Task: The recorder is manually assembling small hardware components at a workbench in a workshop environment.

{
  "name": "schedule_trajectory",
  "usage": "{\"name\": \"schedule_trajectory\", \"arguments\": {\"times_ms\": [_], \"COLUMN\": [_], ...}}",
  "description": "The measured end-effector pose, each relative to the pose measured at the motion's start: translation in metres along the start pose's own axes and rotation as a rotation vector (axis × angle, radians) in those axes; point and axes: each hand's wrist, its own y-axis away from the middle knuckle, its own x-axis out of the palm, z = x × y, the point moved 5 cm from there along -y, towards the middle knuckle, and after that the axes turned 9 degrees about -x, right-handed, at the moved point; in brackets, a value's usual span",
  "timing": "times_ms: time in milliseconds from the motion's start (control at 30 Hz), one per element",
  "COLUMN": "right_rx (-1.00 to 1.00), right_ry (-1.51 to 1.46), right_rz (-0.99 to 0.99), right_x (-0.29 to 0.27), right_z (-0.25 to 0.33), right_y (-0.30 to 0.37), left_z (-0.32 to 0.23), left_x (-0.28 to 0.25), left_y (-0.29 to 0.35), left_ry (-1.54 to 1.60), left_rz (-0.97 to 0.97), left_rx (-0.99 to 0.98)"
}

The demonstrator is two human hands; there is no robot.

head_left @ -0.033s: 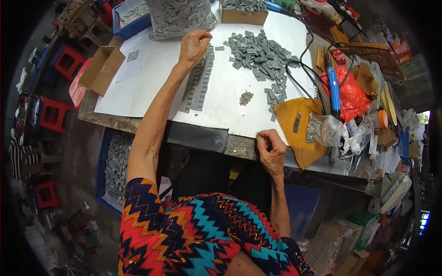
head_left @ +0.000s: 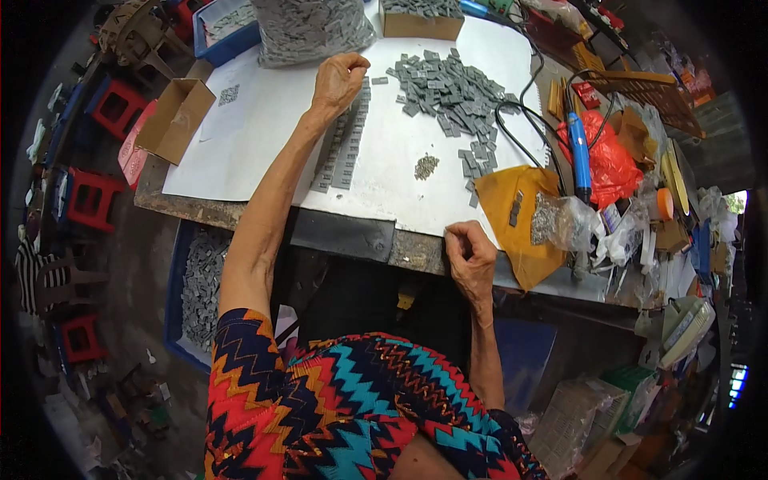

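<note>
My left hand [head_left: 340, 80] reaches far across the table with its fingers curled. It rests at the top of two rows of small grey plastic pieces [head_left: 348, 148] lined up on a white sheet [head_left: 256, 136]. A loose pile of the same grey pieces [head_left: 448, 84] lies just right of that hand. My right hand [head_left: 470, 256] sits at the table's near edge with its fingers closed; nothing shows in it. A small heap of tiny grey bits [head_left: 426, 166] lies between the hands.
A yellow bag [head_left: 512, 212], a blue hand tool [head_left: 579, 152] with black cable and a red bag [head_left: 612, 164] crowd the right side. A cardboard box [head_left: 172, 120] stands left, a clear sack of pieces [head_left: 308, 28] at the back. A blue crate [head_left: 200, 280] sits below.
</note>
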Motion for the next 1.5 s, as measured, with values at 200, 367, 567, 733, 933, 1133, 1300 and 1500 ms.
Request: {"name": "schedule_trajectory", "arguments": {"times_ms": [200,367,567,733,933,1133,1300,1500], "right_rx": [0.055,0.046,0.035,0.021,-0.004,0.002,-0.023,0.001], "right_ry": [-0.019,-0.045,-0.047,-0.043,-0.043,-0.042,-0.037,-0.031], "right_rz": [0.018,0.012,0.012,0.001,0.002,-0.009,-0.002,0.009], "right_x": [0.001,0.002,0.001,0.0,0.003,0.0,0.001,0.001], "right_z": [0.0,0.0,-0.001,-0.001,-0.004,-0.001,-0.001,0.003], "right_y": [0.002,0.002,0.003,0.002,0.004,0.005,0.002,0.002], "left_z": [-0.006,-0.001,-0.007,-0.017,-0.02,-0.02,-0.012,-0.016], "left_x": [0.05,0.075,0.077,0.085,0.089,0.09,0.081,0.087], "left_y": [0.022,0.022,0.031,0.039,0.046,0.041,0.04,0.02], "left_ry": [-0.135,-0.27,-0.208,-0.169,-0.209,-0.191,-0.054,-0.027], "left_rz": [0.156,0.143,0.157,0.168,0.164,0.357,0.137,-0.218], "left_rx": [0.058,0.081,0.043,0.019,0.134,-0.032,-0.029,0.13]}}
